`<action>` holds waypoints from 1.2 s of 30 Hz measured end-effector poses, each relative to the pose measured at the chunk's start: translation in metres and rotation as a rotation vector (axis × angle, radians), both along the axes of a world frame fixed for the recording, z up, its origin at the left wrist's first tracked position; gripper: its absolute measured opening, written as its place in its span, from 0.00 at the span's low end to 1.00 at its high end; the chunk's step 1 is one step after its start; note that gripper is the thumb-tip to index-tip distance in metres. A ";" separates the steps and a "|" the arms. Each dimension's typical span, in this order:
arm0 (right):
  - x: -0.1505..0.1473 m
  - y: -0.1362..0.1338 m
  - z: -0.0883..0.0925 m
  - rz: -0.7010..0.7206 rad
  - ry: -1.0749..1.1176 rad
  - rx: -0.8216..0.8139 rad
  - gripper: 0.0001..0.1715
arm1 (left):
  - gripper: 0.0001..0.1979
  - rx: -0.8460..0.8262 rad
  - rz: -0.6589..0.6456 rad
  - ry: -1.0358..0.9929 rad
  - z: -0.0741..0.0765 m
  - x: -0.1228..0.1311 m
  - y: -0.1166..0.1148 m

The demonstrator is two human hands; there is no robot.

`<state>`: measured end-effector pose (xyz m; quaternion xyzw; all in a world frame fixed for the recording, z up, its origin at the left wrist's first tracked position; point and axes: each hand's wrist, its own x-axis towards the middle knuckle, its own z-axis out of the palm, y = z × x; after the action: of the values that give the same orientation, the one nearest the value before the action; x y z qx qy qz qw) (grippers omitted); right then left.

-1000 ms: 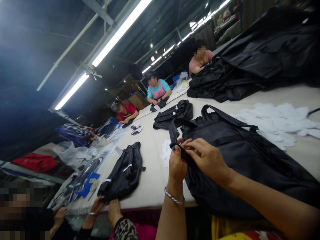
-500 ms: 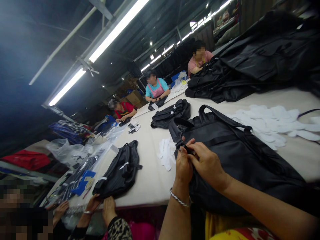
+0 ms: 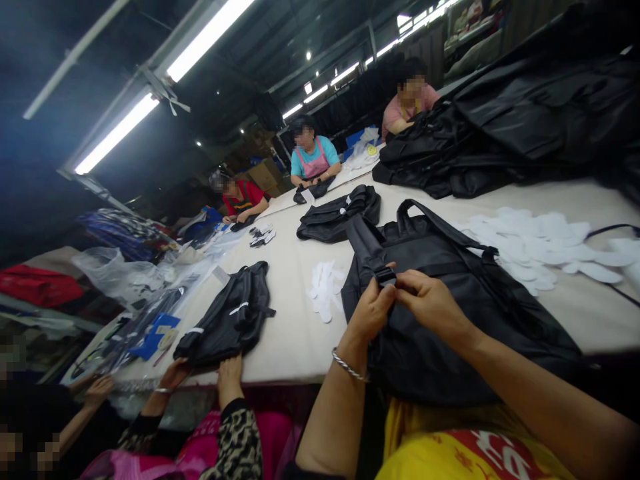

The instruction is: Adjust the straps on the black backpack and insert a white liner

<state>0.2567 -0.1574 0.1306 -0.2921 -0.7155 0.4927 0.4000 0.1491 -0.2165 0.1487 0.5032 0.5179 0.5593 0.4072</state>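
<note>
A black backpack (image 3: pixel 465 313) lies on the pale table (image 3: pixel 295 333) in front of me, hanging over the near edge. Its black strap (image 3: pixel 363 243) runs up from a plastic buckle (image 3: pixel 385 275). My left hand (image 3: pixel 370 310), with a silver bracelet on the wrist, pinches the strap just below the buckle. My right hand (image 3: pixel 433 303) meets it from the right, fingers closed on the same buckle and strap. Both hands touch each other above the bag's front.
White cut pieces (image 3: pixel 540 243) lie scattered to the right, a smaller white pile (image 3: pixel 324 290) to the left. A heap of black bags (image 3: pixel 505 127) fills the far right. A neighbour's hands (image 3: pixel 200 373) hold a black bag (image 3: pixel 227 320). Three other people sit along the far side.
The view has tilted down and shifted. My hands have moved up the strap to the buckle, which now stands between my fingertips; the strap hangs straighter.
</note>
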 end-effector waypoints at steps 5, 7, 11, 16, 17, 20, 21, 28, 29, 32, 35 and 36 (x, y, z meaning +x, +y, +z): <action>0.009 0.002 0.008 -0.002 -0.018 -0.196 0.10 | 0.16 -0.030 -0.041 0.206 -0.022 -0.002 -0.005; 0.010 0.002 0.011 0.062 0.030 -0.370 0.11 | 0.15 -0.056 -0.033 0.315 -0.031 -0.003 -0.009; 0.013 0.004 0.009 0.083 0.199 -0.610 0.14 | 0.18 -0.044 0.014 0.394 -0.044 -0.004 -0.011; 0.017 0.006 0.002 0.016 0.176 -0.546 0.15 | 0.18 -0.072 0.028 0.322 -0.049 -0.001 -0.008; 0.017 0.005 0.002 0.007 0.129 -0.492 0.15 | 0.18 -0.080 0.040 0.302 -0.048 0.000 -0.008; 0.020 0.003 0.003 0.019 -0.046 -0.305 0.12 | 0.16 -0.060 0.031 0.296 -0.042 0.003 -0.010; 0.021 0.002 0.003 0.041 -0.097 -0.233 0.11 | 0.15 -0.038 0.023 0.309 -0.039 0.004 -0.012; 0.034 0.012 0.009 0.204 -0.159 -0.031 0.17 | 0.09 -0.071 0.105 0.357 -0.022 0.009 -0.028; 0.033 0.011 0.009 0.283 -0.124 -0.101 0.18 | 0.08 -0.084 0.102 0.370 -0.020 0.010 -0.029; 0.026 -0.001 0.005 0.450 0.016 -0.344 0.14 | 0.07 -0.106 0.099 0.392 -0.021 0.013 -0.033; 0.016 -0.017 -0.001 0.350 0.207 -0.528 0.17 | 0.08 -0.112 0.064 0.386 -0.025 0.016 -0.035; 0.013 -0.020 -0.003 0.316 0.258 -0.570 0.20 | 0.08 -0.113 0.046 0.373 -0.027 0.017 -0.035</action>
<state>0.2701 -0.1778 0.1275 -0.2130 -0.5292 0.7613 0.3082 0.1656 -0.2518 0.1220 0.5624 0.6263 0.4357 0.3187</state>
